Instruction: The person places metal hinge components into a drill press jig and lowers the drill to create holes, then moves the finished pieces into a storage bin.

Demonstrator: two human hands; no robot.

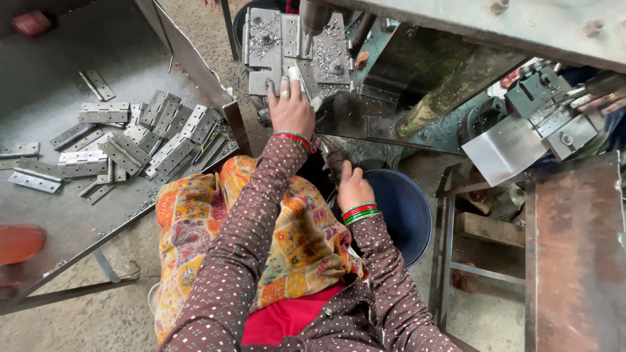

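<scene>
Here, the left hand is stretched forward onto the drill jig plate, fingers spread flat and pressing a small pale metal piece against the plate just under the drill spindle; nothing is gripped, the hand holds it down by pressure. Metal shavings lie scattered over the plate. The right hand sits lower, near the lap, above the rim of a blue bucket; its fingers curl loosely around something dark, which I cannot identify. Both wrists carry red and green bangles. To the left, a grey metal tray on a steel frame holds a heap of flat steel hinges, some stacked, some lying singly toward the tray's left edge. A patterned orange cloth covers the lap.
</scene>
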